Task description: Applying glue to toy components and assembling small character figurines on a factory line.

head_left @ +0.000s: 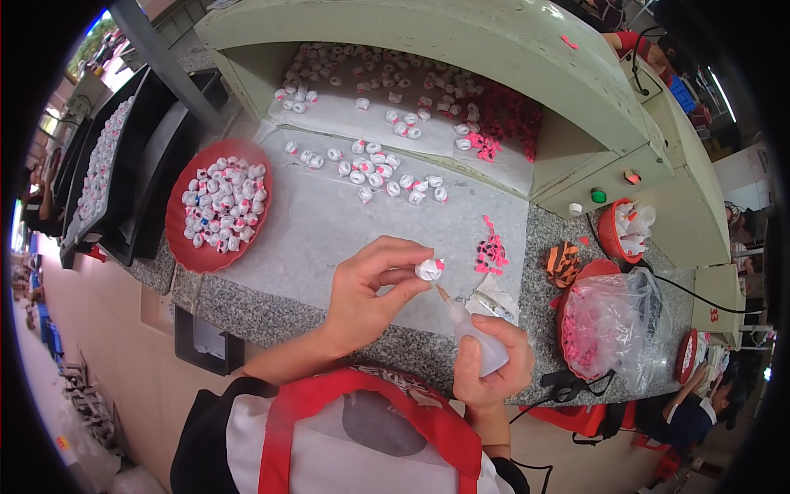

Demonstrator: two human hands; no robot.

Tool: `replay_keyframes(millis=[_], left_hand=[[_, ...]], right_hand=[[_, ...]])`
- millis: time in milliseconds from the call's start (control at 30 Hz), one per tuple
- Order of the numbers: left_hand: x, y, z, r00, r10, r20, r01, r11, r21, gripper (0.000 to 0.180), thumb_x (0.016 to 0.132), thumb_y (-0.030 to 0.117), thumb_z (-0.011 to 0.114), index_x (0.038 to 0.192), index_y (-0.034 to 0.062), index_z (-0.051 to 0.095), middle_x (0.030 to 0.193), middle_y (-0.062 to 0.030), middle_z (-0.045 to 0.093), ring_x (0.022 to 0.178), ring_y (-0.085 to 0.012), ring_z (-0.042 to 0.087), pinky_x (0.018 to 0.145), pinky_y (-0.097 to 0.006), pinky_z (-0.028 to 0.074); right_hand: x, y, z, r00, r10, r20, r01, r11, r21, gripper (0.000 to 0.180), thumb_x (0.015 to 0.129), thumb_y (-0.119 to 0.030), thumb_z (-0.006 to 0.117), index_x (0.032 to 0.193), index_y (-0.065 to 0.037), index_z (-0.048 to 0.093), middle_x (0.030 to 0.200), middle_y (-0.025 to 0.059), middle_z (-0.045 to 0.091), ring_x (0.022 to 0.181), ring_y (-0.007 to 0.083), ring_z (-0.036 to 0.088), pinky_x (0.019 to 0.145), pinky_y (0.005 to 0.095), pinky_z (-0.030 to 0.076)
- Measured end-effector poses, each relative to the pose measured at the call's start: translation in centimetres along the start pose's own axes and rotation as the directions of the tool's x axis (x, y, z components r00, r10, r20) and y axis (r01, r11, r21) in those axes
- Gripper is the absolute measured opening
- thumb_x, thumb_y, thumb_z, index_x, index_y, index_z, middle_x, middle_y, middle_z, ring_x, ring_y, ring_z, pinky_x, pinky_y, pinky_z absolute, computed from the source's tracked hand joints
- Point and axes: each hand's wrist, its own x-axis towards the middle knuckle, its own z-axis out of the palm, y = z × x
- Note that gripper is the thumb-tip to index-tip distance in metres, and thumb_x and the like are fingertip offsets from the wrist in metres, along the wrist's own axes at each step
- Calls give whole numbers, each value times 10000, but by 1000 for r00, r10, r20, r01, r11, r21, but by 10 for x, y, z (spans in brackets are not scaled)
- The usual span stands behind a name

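Observation:
Between its thumb and fingers, my left hand [374, 284] pinches a small white rounded piece [429, 269] with a pink patch on it. My right hand [496, 360] is wrapped round a squeeze bottle [477, 333] of translucent white plastic, tilted so that its thin nozzle comes close to the underside of the piece. Whether the tip touches it I cannot tell. Beyond my hands, a loose group of similar white pieces [372, 169] lies on white paper [304, 226]. Small pink and dark bits [491, 251] are heaped to the right, above a crumpled wipe or scrap [494, 298].
A red bowl [171, 216] full of white pieces stands at left, beside black trays [132, 177]. Ahead, a pale green machine housing [411, 33] shelters more pieces. At right are a red bowl [566, 321] with a plastic bag [629, 317] and a smaller red container [607, 235].

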Motion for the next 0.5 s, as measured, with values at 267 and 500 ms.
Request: replay_keyframes(millis=[267, 500], left_hand=[[5, -2, -6, 967, -251, 45, 254, 935, -245, 320, 727, -112, 561, 1035, -44, 514, 1033, -145, 547, 926, -197, 569, 809, -292, 472], [5, -3, -6, 943, -323, 84, 331, 875, -353, 317, 723, -100, 568, 1027, -29, 513, 1017, -146, 569, 920, -236, 584, 805, -323, 468]], right_hand=[[5, 6, -2, 984, -176, 0, 176, 983, 45, 237, 665, -56, 600, 868, 49, 536, 695, 125, 600, 483, 186, 557, 437, 257, 434], [-1, 0, -2, 1000, -18, -13, 18, 1000, 4, 208, 701, -148, 598, 843, 2, 574, 754, 98, 597, 619, 187, 571, 570, 257, 445]])
